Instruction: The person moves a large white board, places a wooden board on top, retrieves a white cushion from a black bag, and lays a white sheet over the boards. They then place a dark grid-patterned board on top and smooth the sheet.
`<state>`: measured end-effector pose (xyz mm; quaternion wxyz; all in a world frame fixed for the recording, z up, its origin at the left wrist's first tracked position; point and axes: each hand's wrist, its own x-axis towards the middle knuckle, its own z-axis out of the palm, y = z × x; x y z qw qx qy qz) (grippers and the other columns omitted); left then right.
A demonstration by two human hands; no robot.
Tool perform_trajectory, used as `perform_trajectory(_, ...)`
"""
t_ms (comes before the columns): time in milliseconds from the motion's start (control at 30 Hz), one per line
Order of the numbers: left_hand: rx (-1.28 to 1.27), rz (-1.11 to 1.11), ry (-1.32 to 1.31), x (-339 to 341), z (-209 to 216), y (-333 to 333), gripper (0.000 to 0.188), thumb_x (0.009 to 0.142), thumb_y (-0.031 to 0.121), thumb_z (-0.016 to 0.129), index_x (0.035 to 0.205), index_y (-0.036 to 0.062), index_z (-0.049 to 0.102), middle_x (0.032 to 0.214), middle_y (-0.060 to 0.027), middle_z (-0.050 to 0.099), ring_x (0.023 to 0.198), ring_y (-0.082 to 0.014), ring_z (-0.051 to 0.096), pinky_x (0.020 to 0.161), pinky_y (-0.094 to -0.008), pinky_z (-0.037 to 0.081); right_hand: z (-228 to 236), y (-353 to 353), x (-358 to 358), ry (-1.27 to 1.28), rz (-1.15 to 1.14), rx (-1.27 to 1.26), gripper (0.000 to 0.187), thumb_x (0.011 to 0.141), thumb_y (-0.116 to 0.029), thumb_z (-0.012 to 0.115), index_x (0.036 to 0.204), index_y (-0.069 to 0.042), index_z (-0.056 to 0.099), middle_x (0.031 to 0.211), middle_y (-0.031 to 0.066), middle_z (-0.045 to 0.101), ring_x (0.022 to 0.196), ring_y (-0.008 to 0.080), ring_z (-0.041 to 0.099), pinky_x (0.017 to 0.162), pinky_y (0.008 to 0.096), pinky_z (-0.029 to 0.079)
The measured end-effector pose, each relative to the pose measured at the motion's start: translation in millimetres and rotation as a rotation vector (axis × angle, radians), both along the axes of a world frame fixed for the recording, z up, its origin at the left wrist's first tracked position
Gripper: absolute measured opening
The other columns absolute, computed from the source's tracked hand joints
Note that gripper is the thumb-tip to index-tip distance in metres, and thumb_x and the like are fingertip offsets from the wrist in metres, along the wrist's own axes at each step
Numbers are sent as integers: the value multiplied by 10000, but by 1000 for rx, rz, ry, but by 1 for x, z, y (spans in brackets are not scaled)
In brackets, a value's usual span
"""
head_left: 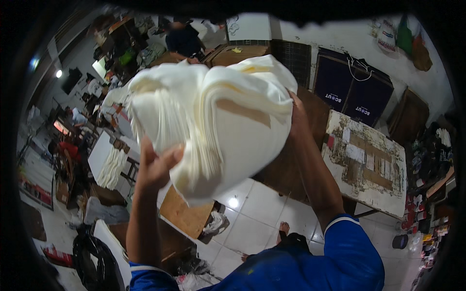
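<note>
A thick stack of cream-white fabric pieces [247, 136], folded over on itself, is held up in front of my chest. Its many thin layers fan out along the near left edge. My left hand [162, 165] grips that edge, thumb on the outer layers and other fingers partly hidden. At the far right side, my right hand [298, 114] clasps the stack, with most of its fingers out of sight behind the cloth.
To the right stands a worn white-topped table [393, 165]. Dark blue boxes [352, 87] lean by the wall behind it. A wooden stool [187, 211] stands below the stack. More cream fabric [112, 167] lies on a white table at left. Another person [184, 39] is at the back.
</note>
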<state>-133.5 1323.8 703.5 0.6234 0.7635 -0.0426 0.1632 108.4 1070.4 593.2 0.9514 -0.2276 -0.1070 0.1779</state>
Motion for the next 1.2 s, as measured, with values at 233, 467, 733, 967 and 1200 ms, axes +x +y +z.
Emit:
perform_trajectory(233,111,-303,80,187,-29,23,487,869,182,709,1280,-14,537,1154,-36,641,1040,-109,587,935,-304,463,-85,-53,95,22,-225,104,400,981,-224,550,1305,9,528,1310,133,581,1200,256,564,1046,423,456)
perform_trajectory(467,-24,-87,630,266,-237,75,324,932,188,662,1195,1,631,1035,-15,690,921,-102,630,826,-290,509,-290,-39,56,719,-207,11,445,851,-103,573,1285,-45,493,1209,102,601,1153,286,553,1063,485,401)
perform_trajectory(733,-490,-3,644,245,-329,108,446,986,365,542,1234,-5,569,1090,-71,662,988,-168,659,813,-311,546,-319,-62,48,781,-115,-152,809,872,-654,528,1496,-168,359,1524,50,408,1373,305,398,1124,565,271)
perform_trajectory(967,-532,76,613,325,-281,60,505,875,209,741,1266,-44,545,1120,-107,648,988,-166,622,873,-308,496,-309,-15,85,710,-307,-134,787,875,-692,505,1450,-157,447,1456,65,500,1319,307,482,1094,516,375)
perform_trajectory(1200,30,-257,427,442,-224,58,481,853,160,755,1250,-31,564,1132,-85,656,1005,-141,612,888,-308,494,-299,11,108,795,-352,19,751,911,-668,479,1468,-169,409,1492,55,446,1361,292,429,1127,510,334)
